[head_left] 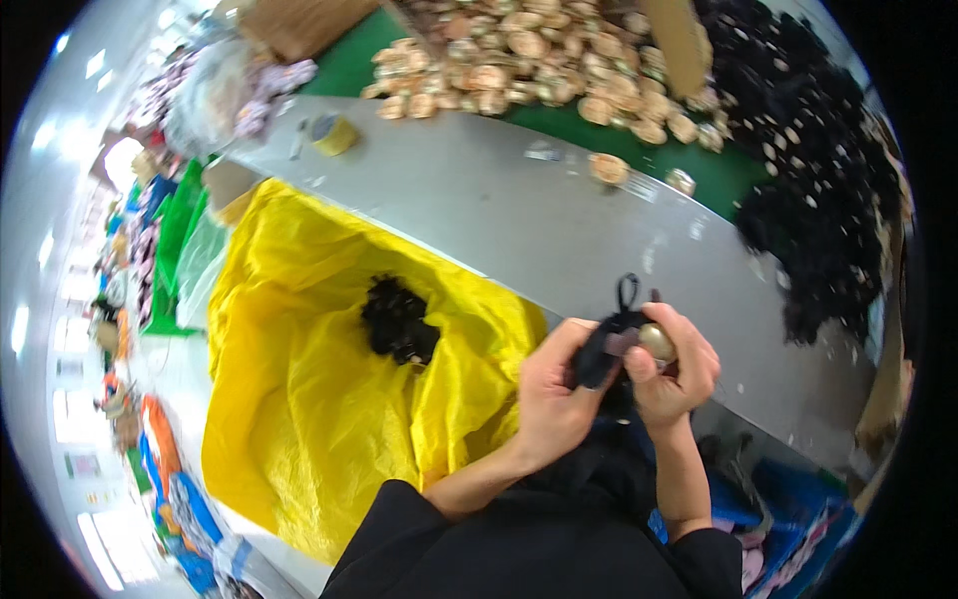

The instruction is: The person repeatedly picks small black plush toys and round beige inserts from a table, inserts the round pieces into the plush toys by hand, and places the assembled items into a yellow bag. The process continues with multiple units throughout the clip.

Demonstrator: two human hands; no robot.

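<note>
Over the near edge of the grey metal table [469,195], both my hands are close together. My left hand [552,397] is closed around a small black fabric piece [597,357] with a thin loop at its top. My right hand [674,387] pinches a round, shiny gold-coloured piece [657,342] against the black fabric. Whether the two are joined is hidden by my fingers. Just left of my hands, a large yellow bag [289,439] gapes, with several black pieces [399,321] lying inside.
A heap of round beige-and-gold pieces [529,45] covers the far green surface [549,122]. Two lie apart, including a beige piece [608,169]. Black fabric pieces [818,140] are piled at the right. A yellow roll [335,135] stands far left; a blue bin [808,499] sits lower right.
</note>
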